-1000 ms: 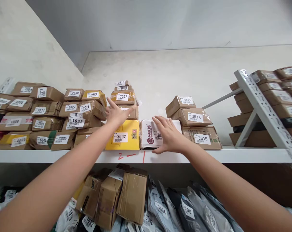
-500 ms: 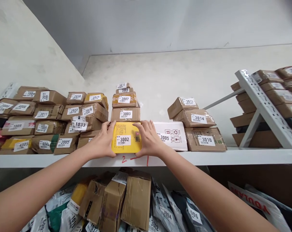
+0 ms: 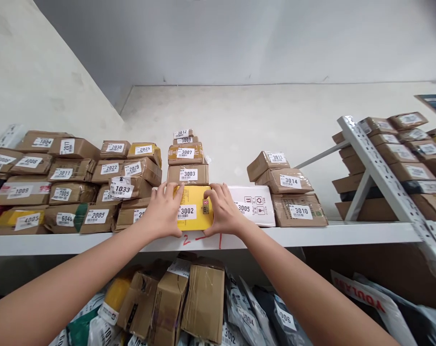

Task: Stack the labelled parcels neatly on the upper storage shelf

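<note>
A yellow box [image 3: 194, 197] labelled 3002 stands upright on the white shelf [image 3: 261, 239], below a brown box [image 3: 188, 174] marked 3003. My left hand [image 3: 164, 211] grips its left side, with the thumb low and the fingers near the top edge, covering the box's left part. On the right side, my right hand [image 3: 223, 210] holds it the same way, fingers bent over the upper corner. A white carton [image 3: 259, 204] labelled 3005 sits just right of that hand.
Stacked brown parcels [image 3: 73, 168] fill the shelf's left. More boxes [image 3: 300, 210] are piled at right, before a slanted metal brace [image 3: 371, 154]. On the level below lie cardboard boxes [image 3: 204, 302] and plastic mailer bags [image 3: 244, 307].
My left hand has shifted right, now covering more of the yellow box's left front. My right hand stays at its right side. The view has turned slightly.
</note>
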